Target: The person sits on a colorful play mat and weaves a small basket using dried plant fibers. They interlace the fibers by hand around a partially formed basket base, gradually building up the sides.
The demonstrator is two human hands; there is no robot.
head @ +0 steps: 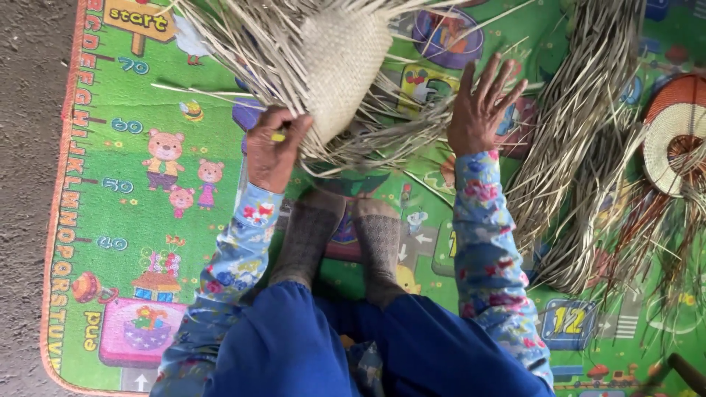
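Note:
A half-woven pale straw basket (342, 62) lies on a green play mat (147, 213) in front of my socked feet (346, 239), with long loose strands fanning out all round it. My left hand (272, 151) grips the strands at the basket's lower left edge, and a small yellow thing shows between its fingers. My right hand (482, 106) is spread open, fingers apart, resting on the loose strands to the right of the basket. Both arms wear flowered blue sleeves.
A thick bundle of dry straw strands (581, 147) lies at the right. Beyond it sits a round woven piece in orange and white (673, 132) with trailing fibres. Bare grey floor (26, 184) borders the mat on the left.

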